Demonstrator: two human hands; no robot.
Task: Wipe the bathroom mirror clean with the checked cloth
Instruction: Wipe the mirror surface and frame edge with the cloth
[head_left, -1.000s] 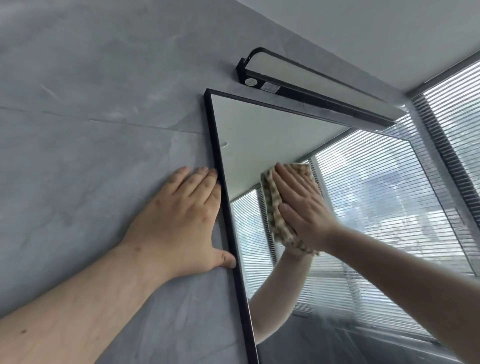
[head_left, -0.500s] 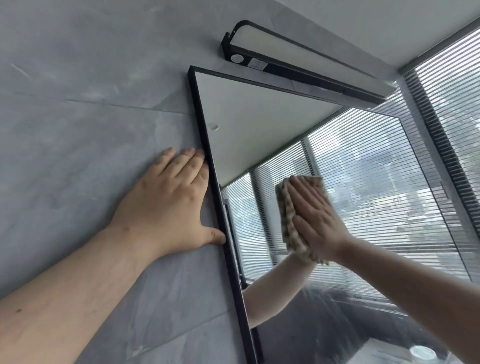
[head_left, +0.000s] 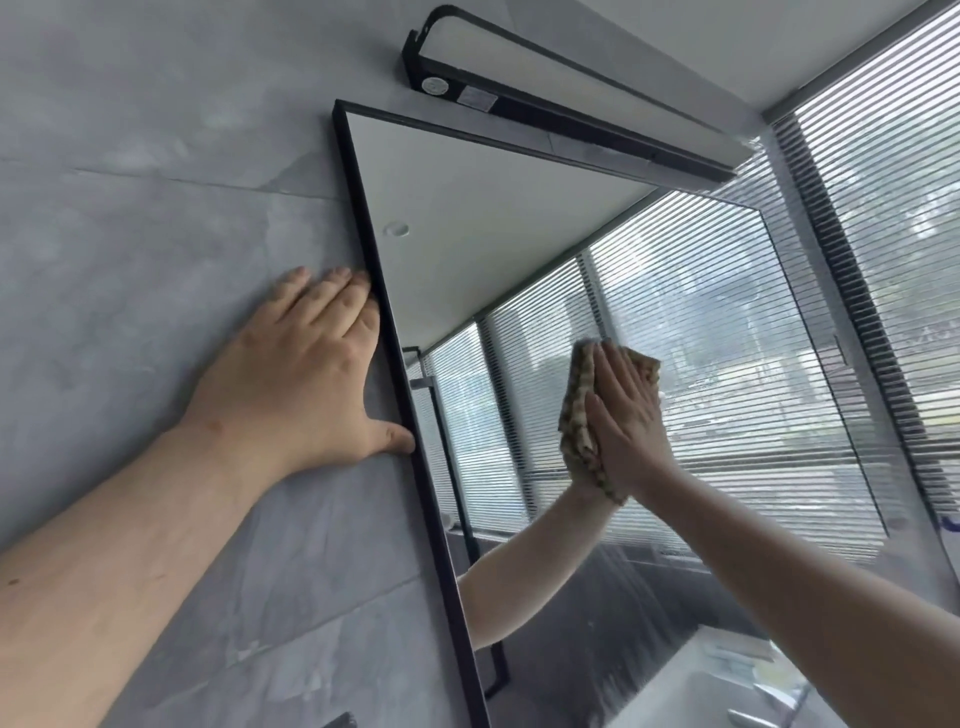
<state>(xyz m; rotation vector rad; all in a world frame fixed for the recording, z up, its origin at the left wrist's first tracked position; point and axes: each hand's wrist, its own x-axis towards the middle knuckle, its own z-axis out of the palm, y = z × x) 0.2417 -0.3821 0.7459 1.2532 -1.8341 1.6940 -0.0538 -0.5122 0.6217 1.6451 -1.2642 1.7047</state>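
The right hand (head_left: 626, 415), fingers straight and together, presses the checked cloth (head_left: 579, 415) flat against the mirror (head_left: 467, 234). The left hand (head_left: 296, 374) lies spread on the grey wall (head_left: 156, 234), thumb touching the mirror's black frame (head_left: 395, 364).

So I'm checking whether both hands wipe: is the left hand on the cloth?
No, the left hand lies flat on the grey wall; the right hand presses the checked cloth to the mirror.

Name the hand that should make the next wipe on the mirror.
Right. The right hand presses the checked cloth flat on the mirror; the left hand rests on the wall, clothless.
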